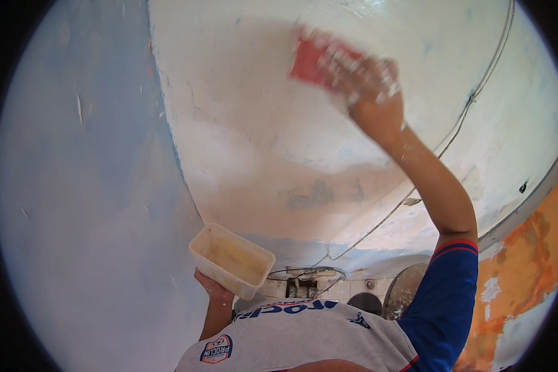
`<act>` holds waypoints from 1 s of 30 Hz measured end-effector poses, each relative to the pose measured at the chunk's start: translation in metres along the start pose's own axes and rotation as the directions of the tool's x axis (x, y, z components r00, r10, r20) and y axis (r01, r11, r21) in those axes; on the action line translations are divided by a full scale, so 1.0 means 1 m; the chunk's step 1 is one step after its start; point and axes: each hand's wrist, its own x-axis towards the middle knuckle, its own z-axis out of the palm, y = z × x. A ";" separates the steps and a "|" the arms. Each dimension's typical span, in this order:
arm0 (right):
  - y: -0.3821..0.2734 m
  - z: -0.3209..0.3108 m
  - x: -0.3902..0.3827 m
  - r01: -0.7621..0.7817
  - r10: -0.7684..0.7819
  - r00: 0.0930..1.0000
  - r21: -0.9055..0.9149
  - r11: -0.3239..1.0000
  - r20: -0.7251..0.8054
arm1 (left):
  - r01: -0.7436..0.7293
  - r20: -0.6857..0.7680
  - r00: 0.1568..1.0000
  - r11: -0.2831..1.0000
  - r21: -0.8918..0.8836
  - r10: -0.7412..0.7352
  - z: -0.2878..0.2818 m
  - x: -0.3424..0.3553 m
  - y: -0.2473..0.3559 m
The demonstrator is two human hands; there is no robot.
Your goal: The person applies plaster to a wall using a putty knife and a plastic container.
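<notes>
My right hand [369, 90], smeared with white paste and blurred by motion, grips a flat red spreader [310, 59] up against the pale, patchy white surface [242, 118]. Low in the view, my left hand [211, 285] holds a cream plastic rectangular tub [232, 263] tilted, with a yellowish inside; its fingers are partly hidden by the tub.
A pale blue wall [80, 186] fills the left. A cable [446, 142] runs diagonally down the white surface to coiled wires [335, 273] near white tiles. At lower right are a peeling orange wall [514, 266] and a round, stained grey object [403, 285] behind my arm.
</notes>
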 end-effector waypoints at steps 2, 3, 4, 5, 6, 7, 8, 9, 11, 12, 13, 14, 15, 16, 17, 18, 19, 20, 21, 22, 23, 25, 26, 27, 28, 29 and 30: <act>-0.022 -0.010 -0.009 0.127 -0.142 0.979 0.109 0.986 0.149 | -0.035 0.019 0.999 0.999 0.004 0.035 -0.001 0.001 -0.002; -0.021 -0.011 -0.004 0.109 -0.125 0.986 0.138 0.984 0.109 | -0.042 0.007 0.999 0.999 0.009 0.042 -0.001 -0.001 -0.002; -0.017 -0.017 0.002 0.090 -0.103 0.992 0.161 0.983 0.074 | -0.042 0.000 0.999 0.999 0.017 0.042 0.006 -0.004 -0.002; -0.001 -0.022 0.010 0.023 -0.024 1.000 0.115 0.993 0.006 | -0.041 -0.005 0.999 0.999 0.028 0.042 0.010 -0.005 -0.001; 0.021 -0.025 0.019 -0.048 0.053 0.996 0.075 0.996 -0.066 | -0.030 0.004 1.000 0.999 0.023 0.030 0.005 -0.004 -0.001; 0.047 -0.031 0.023 -0.148 0.153 0.982 0.051 0.988 -0.107 | 0.000 0.019 1.000 1.000 0.020 0.000 -0.006 -0.001 -0.004; 0.068 -0.029 0.030 -0.199 0.196 0.968 -0.001 0.980 -0.157 | 0.020 0.027 0.999 1.000 0.019 -0.020 -0.012 0.000 -0.005; 0.071 -0.027 0.027 -0.237 0.228 0.968 -0.078 0.968 -0.107 | 0.028 0.028 0.999 0.999 0.024 -0.028 -0.018 0.001 -0.006; 0.056 -0.014 0.012 -0.221 0.216 0.974 -0.082 0.972 -0.060 | 0.028 0.026 0.999 0.999 0.021 -0.029 -0.021 0.001 -0.007; 0.034 -0.003 -0.008 -0.171 0.169 0.984 -0.019 0.985 -0.056 | 0.012 0.043 0.999 0.999 0.037 -0.013 -0.016 0.000 -0.010; 0.013 0.006 -0.031 -0.039 0.039 0.999 0.025 0.999 0.009 | -0.006 0.060 0.998 0.999 0.051 0.003 -0.006 -0.002 -0.012; -0.015 0.005 -0.047 0.051 -0.057 0.997 0.104 0.993 0.054 | -0.034 0.073 0.997 0.997 0.063 0.029 -0.001 -0.004 -0.013; -0.039 0.001 -0.064 0.132 -0.152 0.983 0.183 0.974 0.103 | -0.028 0.050 0.998 0.997 0.066 0.024 0.000 -0.004 -0.014; -0.055 -0.008 -0.066 0.161 -0.204 0.970 0.279 0.947 0.131 | -0.030 0.033 0.999 0.997 0.074 0.028 0.002 -0.001 -0.012; -0.050 -0.009 -0.061 0.116 -0.157 0.980 0.291 0.950 0.122 | -0.032 0.015 0.999 0.996 0.083 0.031 0.003 0.002 -0.010; -0.040 -0.012 -0.054 0.071 -0.110 0.988 0.305 0.950 0.113 | -0.023 0.006 1.000 0.997 0.077 0.023 0.000 0.004 -0.008; -0.020 -0.019 -0.033 -0.029 -0.006 0.993 0.301 0.953 0.117 | -0.021 -0.002 1.000 0.997 0.073 0.021 -0.006 0.002 -0.004; -0.002 -0.022 -0.013 -0.132 0.100 0.988 0.308 0.942 0.119 | -0.022 -0.020 1.000 0.997 0.075 0.023 -0.012 -0.002 0.000; 0.033 -0.029 -0.004 -0.191 0.195 0.981 0.195 0.962 -0.002 | -0.009 -0.007 1.000 0.997 0.076 0.010 -0.014 -0.001 -0.002; 0.065 -0.033 0.005 -0.277 0.290 0.948 0.108 0.955 -0.134 | -0.005 -0.001 1.000 0.996 0.084 0.005 -0.018 -0.001 -0.002; 0.097 -0.036 0.013 -0.373 0.372 0.892 0.047 0.927 -0.259 | 0.002 0.004 1.000 0.996 0.089 -0.002 -0.019 0.000 -0.004; 0.091 -0.030 0.002 -0.304 0.286 0.947 -0.131 0.943 -0.145 | -0.007 -0.038 0.999 0.994 0.106 0.011 -0.020 -0.001 -0.001; 0.082 -0.014 -0.023 -0.231 0.219 0.973 -0.235 0.944 -0.077 | -0.008 -0.036 0.999 0.994 0.113 0.012 -0.018 0.000 0.000; 0.046 -0.004 -0.042 -0.222 0.223 0.975 -0.053 0.974 0.017 | -0.015 -0.038 0.999 0.993 0.120 0.019 -0.018 -0.001 0.002; 0.016 0.014 -0.075 -0.137 0.142 0.986 -0.061 0.989 0.083 | -0.015 -0.018 1.000 0.993 0.119 0.018 -0.015 -0.001 0.001; -0.020 0.024 -0.097 -0.074 0.069 0.994 0.061 0.995 0.085 | -0.027 -0.008 1.000 0.993 0.117 0.029 -0.016 -0.004 0.001; -0.054 0.021 -0.109 -0.012 -0.001 0.998 0.196 0.981 0.070 | -0.016 -0.020 1.000 0.993 0.120 0.018 -0.018 -0.006 0.001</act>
